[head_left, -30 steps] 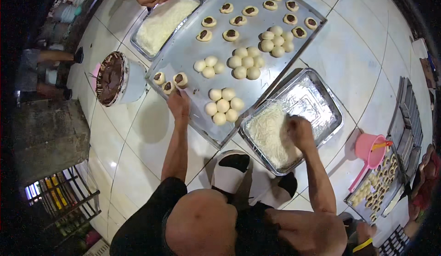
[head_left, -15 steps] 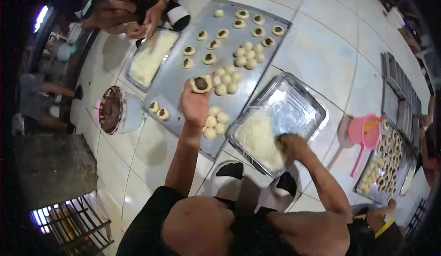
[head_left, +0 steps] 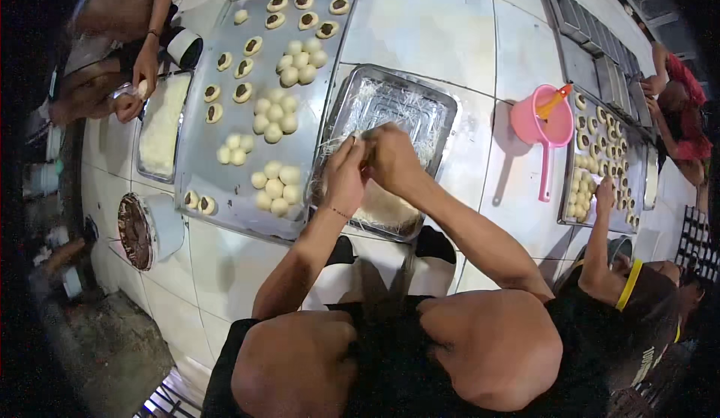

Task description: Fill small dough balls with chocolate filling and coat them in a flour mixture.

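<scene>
My left hand point(head_left: 346, 176) and my right hand point(head_left: 394, 159) meet over a metal tray point(head_left: 442, 110) of shredded pale cheese point(head_left: 384, 209). Curled fingers of my left hand close round a dough round with dark filling, now mostly hidden. My right hand is closed against it, its fingertips out of sight; what they hold I cannot make out. To the left lies a large metal sheet point(head_left: 300, 121) bearing flat dough rounds with dark filling point(head_left: 253, 46) and clusters of smooth dough balls point(head_left: 277, 187).
A bucket of dark brown filling point(head_left: 135, 230) stands left of the sheet. At upper left a person's hands point(head_left: 136, 95) pinch dough beside another cheese tray point(head_left: 161, 136). To the right are a pink dipper point(head_left: 541, 118), a second dough sheet point(head_left: 568, 193), metal moulds point(head_left: 581, 24) and other people.
My right hand has lifted from the cheese and come to my left hand. My left hand has moved off the sheet to over the tray, and its fingers have closed. The view has shifted.
</scene>
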Available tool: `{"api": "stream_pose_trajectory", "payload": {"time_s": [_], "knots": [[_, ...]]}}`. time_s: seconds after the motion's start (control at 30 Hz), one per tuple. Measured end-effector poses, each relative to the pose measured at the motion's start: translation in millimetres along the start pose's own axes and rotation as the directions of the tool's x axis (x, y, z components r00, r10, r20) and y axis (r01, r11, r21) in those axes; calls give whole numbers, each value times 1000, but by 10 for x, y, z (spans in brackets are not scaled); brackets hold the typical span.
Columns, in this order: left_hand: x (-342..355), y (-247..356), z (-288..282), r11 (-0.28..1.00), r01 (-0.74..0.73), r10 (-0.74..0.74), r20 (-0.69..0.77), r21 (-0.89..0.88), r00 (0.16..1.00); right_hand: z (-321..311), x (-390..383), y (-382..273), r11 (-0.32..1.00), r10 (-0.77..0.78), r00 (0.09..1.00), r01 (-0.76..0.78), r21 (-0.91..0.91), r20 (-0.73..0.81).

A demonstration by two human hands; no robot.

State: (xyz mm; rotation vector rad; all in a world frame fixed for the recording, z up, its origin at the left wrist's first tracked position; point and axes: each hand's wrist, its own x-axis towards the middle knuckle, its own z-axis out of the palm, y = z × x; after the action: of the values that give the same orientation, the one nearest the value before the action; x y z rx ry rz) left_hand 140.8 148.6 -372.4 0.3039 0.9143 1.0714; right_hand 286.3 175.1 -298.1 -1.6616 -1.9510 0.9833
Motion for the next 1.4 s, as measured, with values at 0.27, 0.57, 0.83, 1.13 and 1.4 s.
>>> {"api": "stream_pose_trajectory", "payload": {"time_s": [0.27, 0.57, 0.83, 1.13, 1.4], "knots": [[-208, 377, 332, 1000, 4, -2, 135, -16, 991, -78, -146, 324, 578, 145, 984, -167, 798, 101], [-337, 589, 503, 245, -306, 246, 246, 920, 938, -123, -27, 142, 831, -420, 888, 459, 314, -188], [-402, 768, 281, 597, -267, 343, 60, 757, 937, -278, -82, -176, 869, -371, 927, 365, 333, -50], [-519, 596, 553, 705, -645, 615, 200, 294, 763, -368, -153, -322, 887, -148, 982, 185, 422, -121], [-539, 596, 528, 794, -505, 477, 169, 338, 863, -422, -101, -337, 861, -146, 989, 122, 493, 10]]}}
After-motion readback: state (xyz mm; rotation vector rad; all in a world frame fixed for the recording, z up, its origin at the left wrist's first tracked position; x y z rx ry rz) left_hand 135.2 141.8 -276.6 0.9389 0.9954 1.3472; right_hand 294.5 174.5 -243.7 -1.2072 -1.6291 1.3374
